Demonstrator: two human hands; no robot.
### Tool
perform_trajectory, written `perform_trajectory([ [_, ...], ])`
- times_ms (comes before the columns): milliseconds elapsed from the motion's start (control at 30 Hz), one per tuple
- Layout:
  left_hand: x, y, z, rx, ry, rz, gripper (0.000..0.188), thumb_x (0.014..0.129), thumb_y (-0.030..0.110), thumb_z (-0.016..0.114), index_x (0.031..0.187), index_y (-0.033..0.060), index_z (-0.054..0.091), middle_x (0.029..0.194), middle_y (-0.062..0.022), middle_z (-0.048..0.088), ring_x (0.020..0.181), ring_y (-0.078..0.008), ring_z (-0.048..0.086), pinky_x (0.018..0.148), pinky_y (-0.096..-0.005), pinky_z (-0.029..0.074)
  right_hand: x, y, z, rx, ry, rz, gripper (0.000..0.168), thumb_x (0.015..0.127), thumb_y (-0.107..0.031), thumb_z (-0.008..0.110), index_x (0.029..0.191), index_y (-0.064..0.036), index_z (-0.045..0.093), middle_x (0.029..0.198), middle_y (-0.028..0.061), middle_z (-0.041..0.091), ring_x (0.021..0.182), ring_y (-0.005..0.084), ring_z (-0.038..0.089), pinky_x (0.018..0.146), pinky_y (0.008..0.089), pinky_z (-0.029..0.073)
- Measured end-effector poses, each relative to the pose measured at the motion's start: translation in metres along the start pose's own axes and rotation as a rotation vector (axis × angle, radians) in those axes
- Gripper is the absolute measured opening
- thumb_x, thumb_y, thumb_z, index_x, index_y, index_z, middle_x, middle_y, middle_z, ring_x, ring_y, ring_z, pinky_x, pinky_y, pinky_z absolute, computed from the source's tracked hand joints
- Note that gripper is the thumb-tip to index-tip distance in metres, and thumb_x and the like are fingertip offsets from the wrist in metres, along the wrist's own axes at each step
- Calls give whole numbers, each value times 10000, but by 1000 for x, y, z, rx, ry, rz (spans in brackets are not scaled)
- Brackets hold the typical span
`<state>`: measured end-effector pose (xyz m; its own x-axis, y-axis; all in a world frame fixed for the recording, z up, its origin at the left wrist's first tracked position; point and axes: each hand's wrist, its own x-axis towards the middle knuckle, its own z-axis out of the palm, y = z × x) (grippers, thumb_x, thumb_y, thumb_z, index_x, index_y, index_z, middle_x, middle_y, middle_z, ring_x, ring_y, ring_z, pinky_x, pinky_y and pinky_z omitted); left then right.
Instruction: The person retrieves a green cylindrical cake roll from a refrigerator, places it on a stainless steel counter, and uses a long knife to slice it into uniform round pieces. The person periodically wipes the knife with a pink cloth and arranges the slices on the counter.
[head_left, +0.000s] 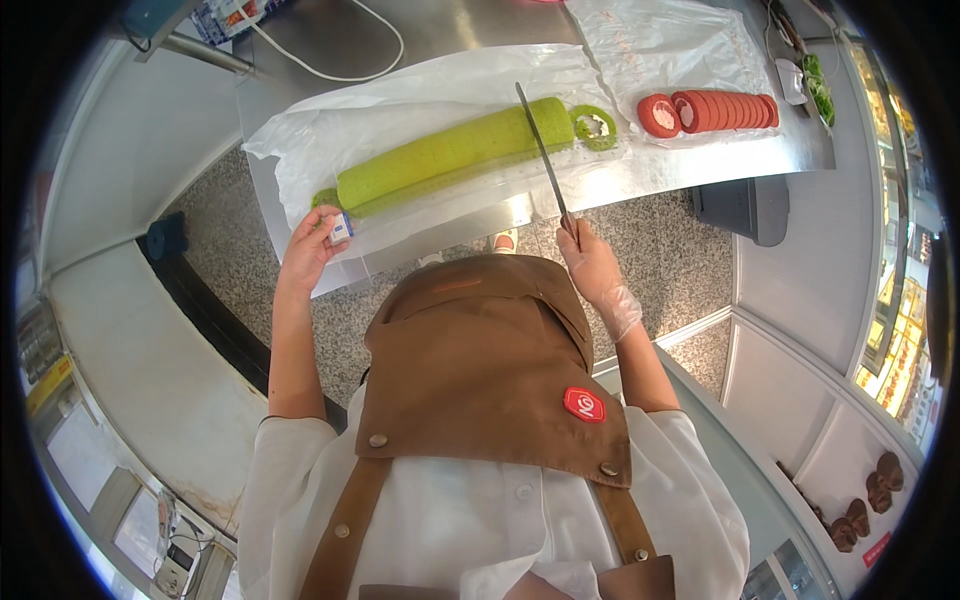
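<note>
A long green roll cake (442, 159) lies on crinkled translucent sheeting (420, 86) on the steel worktop. My right hand (594, 264), in a clear plastic glove, grips the handle of a long, narrow knife (550, 166). Its blade crosses over the roll near the right end; whether it touches the cake I cannot tell. Beside that end rests a green end slice (613, 135) with white cream. Another green end piece (325, 196) is at the roll's left end, partly behind the fingers of my left hand (304, 251). Those fingers hold a small white-and-blue packet or box (341, 228).
A sliced red roll cake (724, 111) with pale filling sits on sheeting to the right. A white cable (382, 73) loops across the back of the steel worktop (487, 22). Under its right side stands a grey bin (742, 210). A lit display case (892, 337) is far right.
</note>
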<state>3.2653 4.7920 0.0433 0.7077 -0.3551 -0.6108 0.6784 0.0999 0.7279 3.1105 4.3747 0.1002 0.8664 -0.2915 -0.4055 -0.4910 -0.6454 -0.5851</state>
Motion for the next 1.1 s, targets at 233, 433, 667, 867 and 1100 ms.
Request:
perform_trajectory([
  [233,-2,2,2,18,28,2,165,982,201,560,1110,99,576,973,-37,649,917,-123,652,760,-268,571,-2,8,-23,193,50,15,318,956,-336,537,1045,-32,560,814,269,644,803,458,632,683,503,484],
  [433,-1,3,2,7,6,-2,160,980,197,564,1104,96,579,967,-27,647,913,-114,651,748,-261,569,1,16,-24,140,16,34,318,956,-341,536,1056,-40,565,837,269,646,826,465,624,696,500,484],
  [667,-4,7,3,25,-15,-19,159,983,214,561,1087,95,574,967,-18,636,892,-114,638,750,-266,545,9,25,-18,74,16,22,299,959,-312,548,1044,-26,562,754,178,638,683,330,625,624,431,477],
  [867,-20,10,-6,1,-5,44,135,985,186,550,1095,112,575,971,-6,637,906,-116,629,749,-281,527,4,12,-54,817,159,126,197,987,-236,531,1072,-61,566,642,-38,477,484,32,406,423,203,332],
  [1100,-29,55,8,-42,27,109,191,982,177,549,1153,94,569,1004,-18,633,899,-115,640,716,-249,542,9,42,-55,906,341,70,219,1007,-232,492,1101,-37,526,639,-19,487,452,40,417,397,195,335],
])
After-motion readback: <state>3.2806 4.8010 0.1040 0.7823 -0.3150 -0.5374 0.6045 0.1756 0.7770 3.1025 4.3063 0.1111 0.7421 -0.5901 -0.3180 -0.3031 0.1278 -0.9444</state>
